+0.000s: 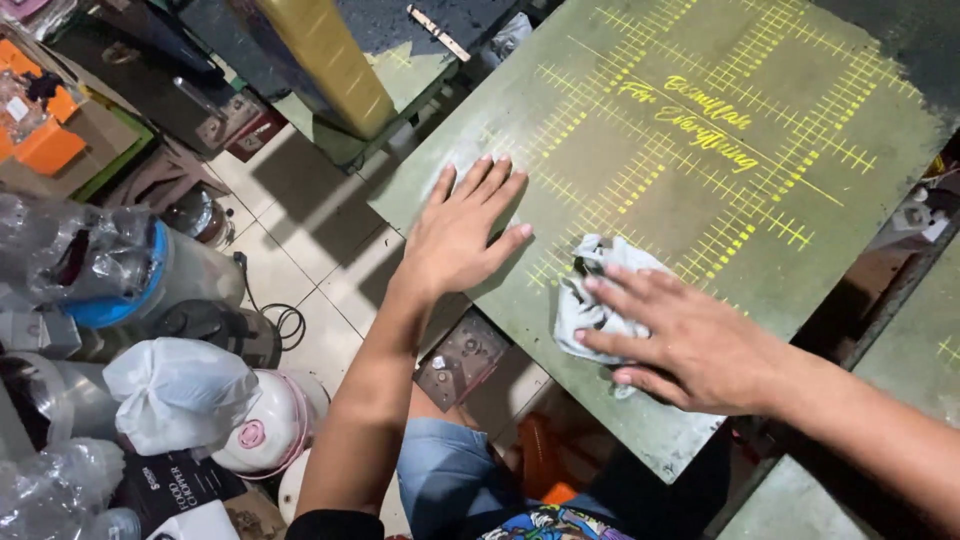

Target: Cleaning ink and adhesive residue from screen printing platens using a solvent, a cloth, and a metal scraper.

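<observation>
A green flat board [700,200] with yellow grid lines and yellow lettering slants across the view. My left hand [460,232] lies flat on its near left corner, fingers spread, holding nothing. My right hand [680,335] presses down on a crumpled white cloth [590,300] with dark stains, fingers extended over it, near the board's lower edge.
The tiled floor [300,250] lies to the left. On it stand plastic-wrapped appliances [110,265], a white bag [180,392], a white and pink cooker [265,425] and a black cable [285,322]. A yellow roll [335,62] leans at the top. Another green board [900,370] sits at the right.
</observation>
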